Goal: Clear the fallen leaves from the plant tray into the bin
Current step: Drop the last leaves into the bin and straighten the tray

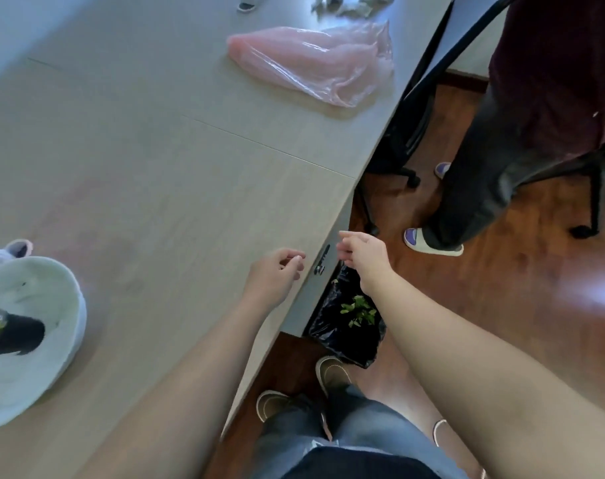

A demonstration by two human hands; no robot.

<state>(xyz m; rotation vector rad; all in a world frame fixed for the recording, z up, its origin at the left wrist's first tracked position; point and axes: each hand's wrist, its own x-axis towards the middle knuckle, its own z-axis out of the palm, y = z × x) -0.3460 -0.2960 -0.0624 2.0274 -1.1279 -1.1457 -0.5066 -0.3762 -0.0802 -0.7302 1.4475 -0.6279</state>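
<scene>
Leaves [358, 311] lie in the black-lined bin [342, 335] on the floor at about five o'clock, tucked under the bench [138, 167] edge. Over at nine o'clock the pale plant tray [57, 305] sits on the bench with a dark pot [16, 337] in it. Moving right, the left hand [277, 276] hovers at the bench edge, fingers loosely curled, holding nothing. The right hand [363, 255] hangs above the bin, fingers spread, empty. A pink plastic bag [315, 63] lies at one o'clock.
</scene>
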